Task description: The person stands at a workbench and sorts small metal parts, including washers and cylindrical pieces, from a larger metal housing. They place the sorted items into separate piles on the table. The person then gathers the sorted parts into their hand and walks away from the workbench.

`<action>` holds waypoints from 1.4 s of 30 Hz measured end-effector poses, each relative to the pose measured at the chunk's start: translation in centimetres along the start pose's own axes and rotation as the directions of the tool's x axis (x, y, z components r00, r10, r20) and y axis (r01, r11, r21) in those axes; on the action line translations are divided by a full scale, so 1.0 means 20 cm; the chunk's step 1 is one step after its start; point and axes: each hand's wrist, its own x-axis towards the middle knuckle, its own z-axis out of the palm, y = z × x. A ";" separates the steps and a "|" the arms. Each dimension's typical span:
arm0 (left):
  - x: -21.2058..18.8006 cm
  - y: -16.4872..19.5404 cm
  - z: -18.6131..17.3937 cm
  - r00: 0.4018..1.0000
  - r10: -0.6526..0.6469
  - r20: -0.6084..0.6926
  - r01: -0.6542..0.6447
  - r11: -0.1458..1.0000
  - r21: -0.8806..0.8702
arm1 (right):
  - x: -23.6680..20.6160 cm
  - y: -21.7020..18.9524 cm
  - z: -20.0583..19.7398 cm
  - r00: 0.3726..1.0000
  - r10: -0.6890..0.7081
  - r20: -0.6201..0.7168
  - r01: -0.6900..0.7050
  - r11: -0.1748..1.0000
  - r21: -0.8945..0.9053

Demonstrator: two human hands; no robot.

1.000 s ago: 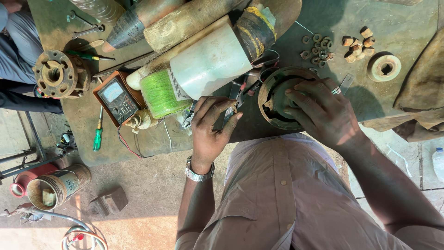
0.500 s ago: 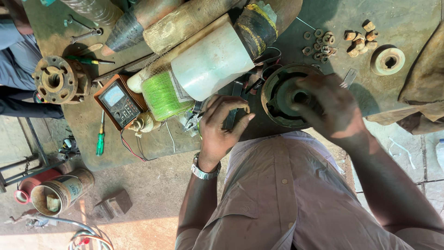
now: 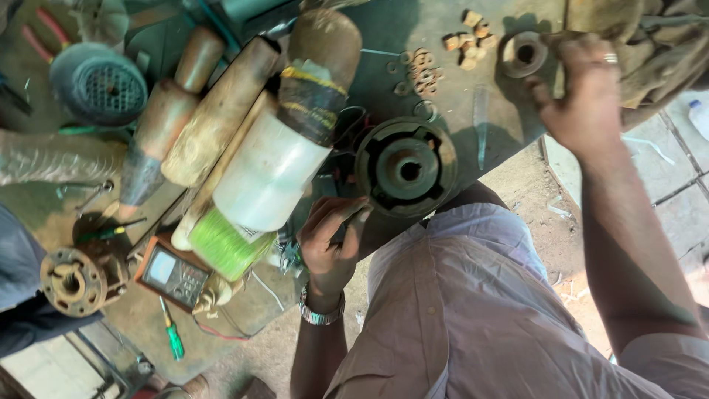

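Observation:
My left hand [image 3: 334, 238] is curled around a small dark tool [image 3: 350, 222] at the bench's near edge, just left of a round dark metal housing [image 3: 406, 166] with a central hub. My right hand [image 3: 580, 92] has reached to the far right of the bench. Its thumb lies beside a rusty ring-shaped part [image 3: 524, 53] and its fingers curl over the edge of a brown cloth [image 3: 650, 44]. What those fingers grip is hidden. A finger ring shows on that hand, and a metal watch [image 3: 321, 314] on my left wrist.
A big cylinder wrapped in white and green [image 3: 258, 185] lies among rusty tubes [image 3: 214, 111]. A multimeter [image 3: 173, 273], green screwdriver [image 3: 171, 336], rusty flange [image 3: 70, 281] and fan cover [image 3: 100, 85] sit left. Small nuts and washers [image 3: 443, 52] lie near the ring. Another person's sleeve [image 3: 18, 303] is at left.
My right hand left the round housing and moved up and right to the ring-shaped part and cloth. My left hand stays near the bench edge, still on the dark tool. The view shifted.

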 end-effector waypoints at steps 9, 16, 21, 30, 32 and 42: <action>0.07 0.10 0.13 0.979 -0.108 -0.172 0.112 0.994 0.014 | 0.15 -0.02 0.07 0.998 0.059 0.028 -0.064 0.951 0.302; 0.04 0.14 0.19 0.913 -0.222 -0.341 0.222 0.974 -0.039 | 0.03 -0.38 -0.16 0.946 -0.324 0.017 0.246 0.751 0.613; 0.01 0.17 0.22 0.884 -0.219 -0.412 0.204 0.976 -0.082 | 0.12 -0.64 -0.16 0.788 -0.614 0.037 0.502 0.678 0.537; -0.01 0.29 0.37 0.884 -0.152 -0.441 0.096 0.985 -0.146 | 0.14 -0.47 -0.17 0.818 -0.575 -0.011 0.445 0.621 0.645; 0.02 0.33 0.45 0.937 -0.044 -0.348 0.038 0.999 -0.025 | 0.11 -0.36 -0.20 0.845 -0.523 0.114 0.219 0.531 0.818; 0.25 0.48 0.80 0.999 -0.025 0.038 0.021 0.996 0.090 | 0.00 0.02 -0.14 0.822 -0.288 0.491 -0.456 0.184 0.871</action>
